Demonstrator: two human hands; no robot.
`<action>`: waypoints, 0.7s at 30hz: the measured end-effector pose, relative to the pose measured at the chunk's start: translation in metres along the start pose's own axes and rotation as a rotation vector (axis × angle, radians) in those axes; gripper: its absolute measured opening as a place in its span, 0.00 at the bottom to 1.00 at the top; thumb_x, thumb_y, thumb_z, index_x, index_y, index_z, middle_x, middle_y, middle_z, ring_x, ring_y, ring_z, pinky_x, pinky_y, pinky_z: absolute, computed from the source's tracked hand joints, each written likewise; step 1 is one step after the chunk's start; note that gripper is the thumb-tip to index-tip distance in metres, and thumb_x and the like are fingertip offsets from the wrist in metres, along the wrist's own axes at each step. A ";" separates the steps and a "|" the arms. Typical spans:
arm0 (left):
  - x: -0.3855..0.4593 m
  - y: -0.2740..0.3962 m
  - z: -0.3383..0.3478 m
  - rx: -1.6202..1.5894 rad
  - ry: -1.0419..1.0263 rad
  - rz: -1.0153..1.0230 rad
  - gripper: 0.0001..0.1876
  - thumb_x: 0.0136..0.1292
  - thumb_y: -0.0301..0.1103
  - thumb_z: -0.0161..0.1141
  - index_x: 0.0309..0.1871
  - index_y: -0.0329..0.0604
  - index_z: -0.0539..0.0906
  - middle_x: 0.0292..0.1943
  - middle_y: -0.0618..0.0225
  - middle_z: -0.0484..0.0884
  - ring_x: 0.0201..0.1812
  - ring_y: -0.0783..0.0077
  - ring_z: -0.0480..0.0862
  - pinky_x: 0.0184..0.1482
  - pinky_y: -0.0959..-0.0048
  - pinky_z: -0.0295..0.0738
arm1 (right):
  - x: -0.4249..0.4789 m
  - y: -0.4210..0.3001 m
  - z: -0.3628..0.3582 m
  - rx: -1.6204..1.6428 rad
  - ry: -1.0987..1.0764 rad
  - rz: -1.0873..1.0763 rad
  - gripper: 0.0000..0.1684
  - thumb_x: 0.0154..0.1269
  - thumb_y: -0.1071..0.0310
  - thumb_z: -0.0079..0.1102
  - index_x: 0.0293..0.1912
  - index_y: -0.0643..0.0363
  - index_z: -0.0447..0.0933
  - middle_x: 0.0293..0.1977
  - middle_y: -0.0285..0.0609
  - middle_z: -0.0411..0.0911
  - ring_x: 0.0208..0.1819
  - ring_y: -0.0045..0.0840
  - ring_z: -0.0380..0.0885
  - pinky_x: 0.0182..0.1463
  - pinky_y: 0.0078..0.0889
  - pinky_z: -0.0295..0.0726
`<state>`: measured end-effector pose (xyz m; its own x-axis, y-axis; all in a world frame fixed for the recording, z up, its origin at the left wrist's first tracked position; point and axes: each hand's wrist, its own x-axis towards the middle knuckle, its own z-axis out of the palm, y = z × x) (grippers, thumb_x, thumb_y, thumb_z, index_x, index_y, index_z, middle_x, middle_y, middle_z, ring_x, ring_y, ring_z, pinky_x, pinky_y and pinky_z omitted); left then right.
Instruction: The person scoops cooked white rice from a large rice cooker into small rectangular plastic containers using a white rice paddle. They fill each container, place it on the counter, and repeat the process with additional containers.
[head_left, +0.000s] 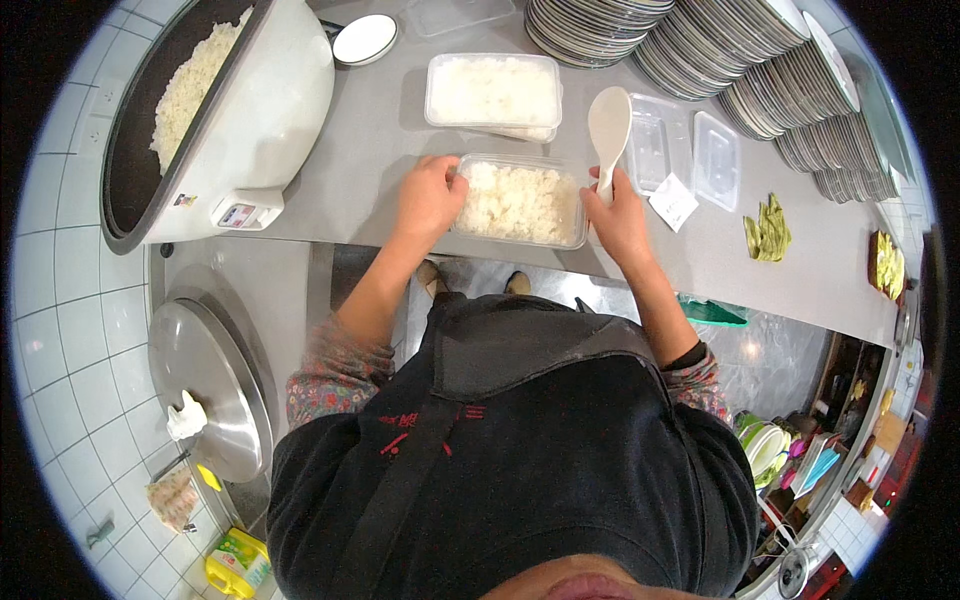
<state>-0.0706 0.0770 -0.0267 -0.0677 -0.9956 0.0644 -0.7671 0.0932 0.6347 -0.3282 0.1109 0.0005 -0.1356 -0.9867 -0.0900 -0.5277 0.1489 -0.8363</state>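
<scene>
Before me at the counter's front edge stands a clear plastic container of cooked rice (517, 202). My left hand (431, 199) grips its left end, thumb at the rim. My right hand (616, 214) holds a white plastic rice paddle (610, 124) by its handle, blade pointing away from me, beside the container's right end. Just behind stand stacked containers filled with rice, the upper one (493, 91) under what looks like a clear lid. A large white rice cooker (292, 97) at the upper left stands open, with rice (196, 86) inside.
An empty clear container (660, 142), a lid (717, 161), a paper slip (674, 202) and a crumpled green cloth or glove (768, 231) lie to the right. Tall stacks of plates (705, 49) line the back right. A round metal lid (214, 390) stands at the lower left.
</scene>
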 end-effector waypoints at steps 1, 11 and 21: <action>0.000 0.002 0.003 0.030 0.028 0.018 0.15 0.58 0.30 0.55 0.48 0.36 0.80 0.37 0.54 0.81 0.37 0.55 0.81 0.41 0.62 0.76 | -0.003 0.005 0.004 -0.020 0.006 -0.002 0.18 0.60 0.69 0.57 0.49 0.66 0.72 0.35 0.56 0.80 0.35 0.43 0.81 0.40 0.40 0.78; -0.014 0.009 0.023 0.032 0.187 0.121 0.18 0.58 0.23 0.51 0.53 0.33 0.74 0.42 0.46 0.76 0.40 0.44 0.78 0.43 0.55 0.74 | -0.006 0.024 0.025 -0.143 0.101 -0.210 0.23 0.57 0.74 0.54 0.54 0.61 0.69 0.45 0.58 0.75 0.45 0.51 0.76 0.46 0.47 0.76; -0.009 0.018 0.013 0.418 0.100 0.334 0.23 0.56 0.24 0.52 0.57 0.45 0.76 0.58 0.59 0.73 0.63 0.52 0.67 0.62 0.57 0.64 | -0.013 0.027 0.033 -0.297 0.051 -0.205 0.30 0.55 0.75 0.52 0.60 0.56 0.65 0.48 0.55 0.75 0.45 0.50 0.76 0.46 0.48 0.77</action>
<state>-0.0925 0.0876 -0.0256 -0.3055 -0.9049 0.2963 -0.9041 0.3733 0.2079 -0.3127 0.1259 -0.0390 -0.0395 -0.9946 0.0962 -0.7678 -0.0313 -0.6399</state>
